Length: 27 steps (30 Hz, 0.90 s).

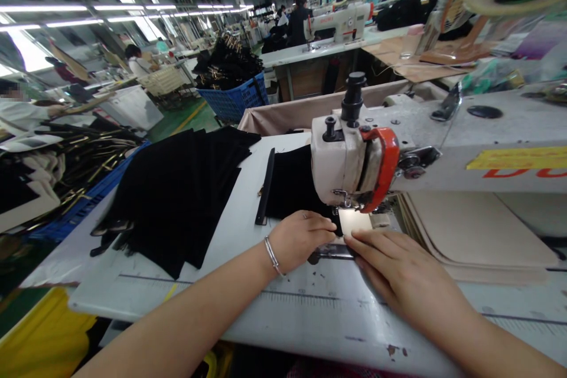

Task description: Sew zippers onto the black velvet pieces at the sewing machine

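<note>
In the head view my left hand (305, 241), with a bracelet at the wrist, has its fingers together and bent at the near edge of a black fabric panel (290, 180). A dark strip with a small metal fitting (266, 189) runs along the panel's left side. My right hand (396, 263) lies low on the bed, fingers stretched, tips touching a small beige piece (354, 222) under the lit needle area. Both hands are just in front of the sewing machine head (336, 159). Its presser foot and needle are largely hidden.
A fanned stack of black panels (177, 189) lies left on the white table (221, 301). Beige panels (478, 230) are stacked under the machine arm. Blue crates (239, 97) hold black pieces beyond. Other people work at tables in the background.
</note>
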Motion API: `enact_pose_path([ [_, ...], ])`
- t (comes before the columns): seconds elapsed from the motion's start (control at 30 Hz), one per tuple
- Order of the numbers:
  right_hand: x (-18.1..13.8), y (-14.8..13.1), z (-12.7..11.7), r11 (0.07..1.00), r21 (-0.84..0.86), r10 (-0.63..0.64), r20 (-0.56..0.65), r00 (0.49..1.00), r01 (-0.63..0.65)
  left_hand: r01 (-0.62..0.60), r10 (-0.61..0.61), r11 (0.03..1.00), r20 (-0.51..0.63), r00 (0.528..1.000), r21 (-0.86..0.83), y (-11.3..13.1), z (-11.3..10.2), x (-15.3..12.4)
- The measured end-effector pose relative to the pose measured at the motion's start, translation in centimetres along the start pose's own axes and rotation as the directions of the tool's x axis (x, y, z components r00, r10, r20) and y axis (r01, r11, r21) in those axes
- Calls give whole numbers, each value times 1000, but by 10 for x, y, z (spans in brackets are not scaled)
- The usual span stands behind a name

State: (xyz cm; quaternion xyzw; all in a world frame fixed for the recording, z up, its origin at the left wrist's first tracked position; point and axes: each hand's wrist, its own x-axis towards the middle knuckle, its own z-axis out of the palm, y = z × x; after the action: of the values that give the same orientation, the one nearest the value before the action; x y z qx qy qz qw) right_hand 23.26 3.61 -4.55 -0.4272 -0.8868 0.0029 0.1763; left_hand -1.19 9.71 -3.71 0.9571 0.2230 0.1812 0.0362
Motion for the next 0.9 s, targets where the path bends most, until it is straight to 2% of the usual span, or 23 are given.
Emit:
enact_pose_path([
  [0.3, 22, 12, 8, 996, -70, 53, 52, 997, -49, 135, -135, 990, 33, 990, -27, -24, -1, 20],
  [0.47, 27, 12, 11, 995, -64, 77, 24, 997, -76, 221, -221, 975, 26, 975, -15, -29, 4, 22],
  [0.9, 29, 11, 13, 996, -47, 69, -45, 997, -71, 266, -266, 964, -52, 963, -2, -26, 6, 19],
])
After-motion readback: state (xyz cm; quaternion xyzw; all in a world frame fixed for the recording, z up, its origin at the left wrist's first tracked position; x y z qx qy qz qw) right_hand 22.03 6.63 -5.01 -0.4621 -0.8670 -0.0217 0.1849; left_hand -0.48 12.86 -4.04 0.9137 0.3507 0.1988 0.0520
